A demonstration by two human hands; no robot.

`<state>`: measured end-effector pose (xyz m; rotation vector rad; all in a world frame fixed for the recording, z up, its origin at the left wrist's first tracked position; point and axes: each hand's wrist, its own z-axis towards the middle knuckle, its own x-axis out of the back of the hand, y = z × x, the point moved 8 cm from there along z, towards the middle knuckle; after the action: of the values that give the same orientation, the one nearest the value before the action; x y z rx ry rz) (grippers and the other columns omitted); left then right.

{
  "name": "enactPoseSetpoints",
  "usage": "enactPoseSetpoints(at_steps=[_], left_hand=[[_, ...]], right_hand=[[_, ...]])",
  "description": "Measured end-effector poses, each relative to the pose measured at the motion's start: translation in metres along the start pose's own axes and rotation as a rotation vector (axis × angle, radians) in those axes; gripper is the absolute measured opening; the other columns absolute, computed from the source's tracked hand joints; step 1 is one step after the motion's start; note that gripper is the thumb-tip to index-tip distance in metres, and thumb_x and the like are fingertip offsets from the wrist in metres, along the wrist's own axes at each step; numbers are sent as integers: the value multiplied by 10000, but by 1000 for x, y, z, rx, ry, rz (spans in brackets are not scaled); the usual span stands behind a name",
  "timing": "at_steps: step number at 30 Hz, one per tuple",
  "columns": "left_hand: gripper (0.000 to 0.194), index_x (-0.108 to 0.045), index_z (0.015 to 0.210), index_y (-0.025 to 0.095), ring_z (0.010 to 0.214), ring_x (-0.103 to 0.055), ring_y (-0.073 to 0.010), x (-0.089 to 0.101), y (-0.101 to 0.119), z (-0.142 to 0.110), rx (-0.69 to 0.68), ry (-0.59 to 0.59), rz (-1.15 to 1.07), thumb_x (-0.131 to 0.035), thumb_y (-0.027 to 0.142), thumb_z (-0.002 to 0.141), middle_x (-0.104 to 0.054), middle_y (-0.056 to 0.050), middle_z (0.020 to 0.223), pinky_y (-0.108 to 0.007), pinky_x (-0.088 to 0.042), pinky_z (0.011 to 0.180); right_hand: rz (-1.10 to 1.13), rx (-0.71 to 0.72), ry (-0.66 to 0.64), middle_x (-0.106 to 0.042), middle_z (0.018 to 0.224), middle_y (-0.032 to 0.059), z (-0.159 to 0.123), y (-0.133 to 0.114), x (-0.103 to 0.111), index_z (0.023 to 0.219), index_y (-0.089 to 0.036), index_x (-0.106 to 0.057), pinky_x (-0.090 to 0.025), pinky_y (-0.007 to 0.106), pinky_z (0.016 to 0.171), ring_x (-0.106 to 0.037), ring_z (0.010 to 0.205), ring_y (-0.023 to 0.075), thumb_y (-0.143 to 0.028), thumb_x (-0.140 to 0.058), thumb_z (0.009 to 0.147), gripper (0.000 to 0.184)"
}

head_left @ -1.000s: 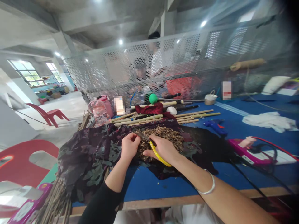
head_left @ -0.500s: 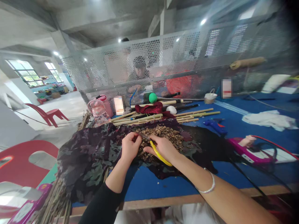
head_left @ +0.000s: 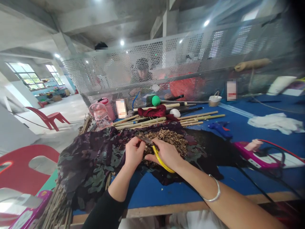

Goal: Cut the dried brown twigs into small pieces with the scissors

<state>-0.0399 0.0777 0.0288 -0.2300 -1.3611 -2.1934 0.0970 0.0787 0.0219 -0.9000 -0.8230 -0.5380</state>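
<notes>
Scissors [head_left: 155, 150], frame centre: likely light, stiff; best held by yellow handle [head_left: 164, 163]. Right hand [head_left: 169, 155]: grasping them. Left hand [head_left: 133, 152]: fingers curled beside blades [head_left: 144, 139], grasp unclear. Dried bits [head_left: 177, 140], behind: probably brittle.

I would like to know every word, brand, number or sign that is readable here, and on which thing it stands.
No text can be read.
Left pale label: pixelated, unreadable.
Right pale label: pixelated, unreadable.
Pink bag: any print is too small.
Left magenta box: any marking is too blurred.
Scissors: no text visible.
</notes>
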Motion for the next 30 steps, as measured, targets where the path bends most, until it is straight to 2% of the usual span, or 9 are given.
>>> enactPoseSetpoints(at_steps=[10,19,23,26,30], left_hand=[[214,-543,587,161,573,-444,-88,7,5,1,-51,23,52,-478,217,783,-516,28,585,-199,-336,560],[189,-569,598,167,580,-461,-99,3,-10,2,21,15,64,-495,230,761,-542,23,591,-210,-340,570],[195,-601,661,161,594,-478,-104,0,-11,3,85,8,-55,-485,264,778,-567,15,618,-210,-360,577],[213,-580,662,155,571,-459,-99,-4,-10,3,112,-32,-160,-473,284,793,-543,21,598,-204,-353,547],[212,-583,661,152,564,-446,-96,-2,-7,3,80,-36,-136,-479,279,795,-535,23,593,-202,-346,539]], right_hand=[[-39,-24,-15,-677,787,51,0,4,1,1011,-238,-585,-369,256,592,-636,713,219,-628,-556,716,490],[-15,-61,-14,-657,706,29,0,7,-4,925,-244,-590,-337,238,544,-615,638,198,-574,-535,757,374],[74,-78,-32,-624,641,13,-1,9,-9,946,-246,-586,-335,232,518,-576,559,177,-555,-521,775,360],[131,-62,-50,-615,638,11,-1,9,-11,942,-239,-586,-344,229,518,-569,560,171,-537,-519,783,345],[100,-49,-46,-637,711,28,0,6,-7,976,-225,-580,-370,237,554,-594,627,183,-525,-553,760,370]])
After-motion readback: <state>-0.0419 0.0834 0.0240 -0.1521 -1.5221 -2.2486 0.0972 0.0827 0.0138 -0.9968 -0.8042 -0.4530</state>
